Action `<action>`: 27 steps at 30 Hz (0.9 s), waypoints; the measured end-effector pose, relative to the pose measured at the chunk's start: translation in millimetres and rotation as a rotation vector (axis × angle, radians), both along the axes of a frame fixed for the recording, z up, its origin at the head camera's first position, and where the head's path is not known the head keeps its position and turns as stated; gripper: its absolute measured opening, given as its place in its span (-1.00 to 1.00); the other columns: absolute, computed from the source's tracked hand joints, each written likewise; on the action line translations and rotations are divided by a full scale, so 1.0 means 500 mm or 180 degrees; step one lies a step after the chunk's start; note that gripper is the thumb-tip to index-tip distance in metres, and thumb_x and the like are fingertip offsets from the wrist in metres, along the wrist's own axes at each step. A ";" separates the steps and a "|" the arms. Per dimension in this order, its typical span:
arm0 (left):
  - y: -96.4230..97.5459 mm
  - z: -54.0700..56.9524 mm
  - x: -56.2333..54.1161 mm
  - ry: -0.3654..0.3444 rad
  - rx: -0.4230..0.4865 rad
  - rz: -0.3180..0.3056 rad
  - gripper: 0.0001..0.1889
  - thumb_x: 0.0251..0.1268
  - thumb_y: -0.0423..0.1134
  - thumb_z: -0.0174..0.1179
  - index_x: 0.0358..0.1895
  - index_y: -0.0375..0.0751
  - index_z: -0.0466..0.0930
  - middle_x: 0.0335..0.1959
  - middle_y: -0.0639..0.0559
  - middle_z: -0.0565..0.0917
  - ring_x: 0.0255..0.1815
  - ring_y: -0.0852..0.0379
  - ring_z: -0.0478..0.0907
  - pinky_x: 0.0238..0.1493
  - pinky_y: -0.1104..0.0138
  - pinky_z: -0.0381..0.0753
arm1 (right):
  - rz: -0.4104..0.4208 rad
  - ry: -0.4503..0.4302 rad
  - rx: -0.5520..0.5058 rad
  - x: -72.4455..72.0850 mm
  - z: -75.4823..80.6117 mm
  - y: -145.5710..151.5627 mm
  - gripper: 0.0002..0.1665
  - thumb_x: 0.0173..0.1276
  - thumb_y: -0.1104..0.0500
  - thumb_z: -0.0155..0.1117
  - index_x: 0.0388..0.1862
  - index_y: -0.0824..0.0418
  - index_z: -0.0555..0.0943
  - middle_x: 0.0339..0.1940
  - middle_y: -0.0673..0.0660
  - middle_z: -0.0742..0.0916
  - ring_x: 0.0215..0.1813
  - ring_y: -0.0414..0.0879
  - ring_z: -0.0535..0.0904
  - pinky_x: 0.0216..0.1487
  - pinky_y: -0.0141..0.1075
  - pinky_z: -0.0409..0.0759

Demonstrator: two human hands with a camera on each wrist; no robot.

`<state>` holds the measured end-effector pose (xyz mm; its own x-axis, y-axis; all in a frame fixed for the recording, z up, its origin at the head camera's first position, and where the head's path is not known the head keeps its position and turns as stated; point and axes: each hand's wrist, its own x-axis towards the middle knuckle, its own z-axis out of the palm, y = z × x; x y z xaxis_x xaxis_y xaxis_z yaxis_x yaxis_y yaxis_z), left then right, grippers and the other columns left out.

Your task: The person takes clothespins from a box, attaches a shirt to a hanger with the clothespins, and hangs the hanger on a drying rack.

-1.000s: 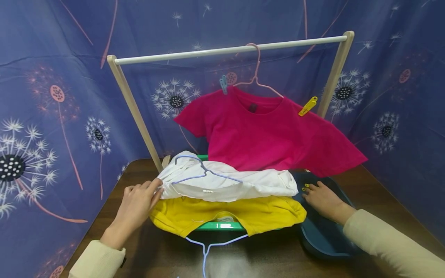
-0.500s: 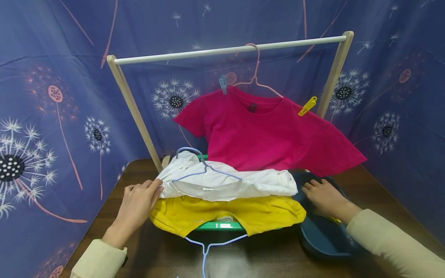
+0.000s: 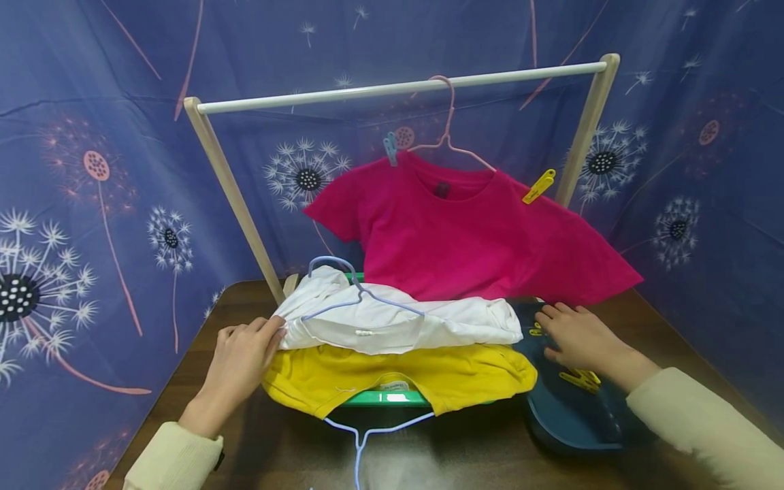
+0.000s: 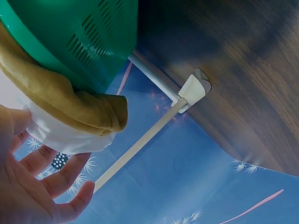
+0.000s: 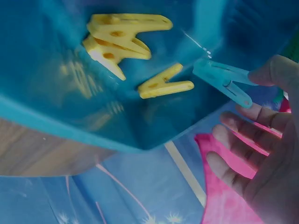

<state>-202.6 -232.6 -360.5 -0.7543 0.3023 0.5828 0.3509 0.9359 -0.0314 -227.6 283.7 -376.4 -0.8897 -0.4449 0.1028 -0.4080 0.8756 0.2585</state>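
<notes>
My left hand point(image 3: 245, 357) holds the left end of a white T-shirt point(image 3: 361, 333), which has a lavender hanger point(image 3: 361, 292) in its neck. In the left wrist view the thumb and fingers lie around the white cloth point(image 4: 60, 135). Over a blue tub point(image 3: 569, 422), my right hand point(image 3: 578, 340) pinches a light blue clothespin point(image 5: 224, 80) between thumb and index finger; the head view hides that clothespin. Several yellow clothespins point(image 5: 166, 83) lie in the tub. A yellow T-shirt point(image 3: 478, 374) lies in front of the white one, a second hanger point(image 3: 361, 435) sticking out of its neck.
Both shirts lie over a green basket point(image 3: 386, 398). Behind it, a pink T-shirt point(image 3: 453, 238) hangs by a pink hanger point(image 3: 448, 136) from the rack's white bar point(image 3: 343, 93), with a blue clothespin point(image 3: 390, 150) and a yellow clothespin point(image 3: 539, 186) at its shoulders.
The white shirt's hanger hook has tipped up from lying flatter. My right hand has shifted slightly right within the tub, exposing yellow clothespins. The left hand keeps its hold.
</notes>
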 end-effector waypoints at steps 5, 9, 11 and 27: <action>0.000 -0.002 -0.001 0.0013 0.0006 0.0000 -0.85 0.21 -0.21 0.16 -0.17 -0.11 0.52 -0.39 -0.06 0.63 -0.42 -0.13 0.59 -0.22 -0.06 0.39 | 0.0042 0.0101 -0.0106 0.009 0.024 -0.007 -0.28 -0.04 -0.03 0.41 0.06 0.33 0.50 0.05 0.35 0.60 0.09 0.29 0.49 0.04 0.22 0.38; -0.001 -0.004 -0.003 0.0075 0.0017 -0.0022 -0.85 0.19 -0.22 0.17 -0.18 -0.11 0.52 -0.42 -0.06 0.63 -0.44 -0.13 0.58 -0.23 -0.05 0.38 | 0.0048 0.0165 -0.0151 0.015 0.041 -0.013 -0.27 -0.03 -0.02 0.39 0.08 0.35 0.48 0.06 0.35 0.59 0.09 0.29 0.48 0.03 0.22 0.39; -0.001 -0.005 -0.004 0.0104 0.0025 -0.0031 -0.85 0.19 -0.22 0.17 -0.19 -0.11 0.52 -0.43 -0.05 0.63 -0.45 -0.13 0.58 -0.24 -0.04 0.38 | 0.0072 0.0218 -0.0188 0.017 0.049 -0.018 -0.28 -0.04 -0.01 0.40 0.07 0.35 0.48 0.04 0.34 0.60 0.07 0.27 0.49 0.02 0.21 0.41; -0.002 -0.005 -0.008 0.0073 0.0065 0.0010 -0.84 0.20 -0.21 0.16 -0.18 -0.12 0.52 -0.41 -0.07 0.64 -0.43 -0.14 0.59 -0.23 -0.05 0.38 | 0.0760 0.1137 -0.0872 0.018 0.098 -0.051 -0.48 -0.10 0.13 0.36 -0.11 0.28 0.49 -0.24 0.19 0.62 -0.19 0.04 0.48 -0.30 -0.07 0.55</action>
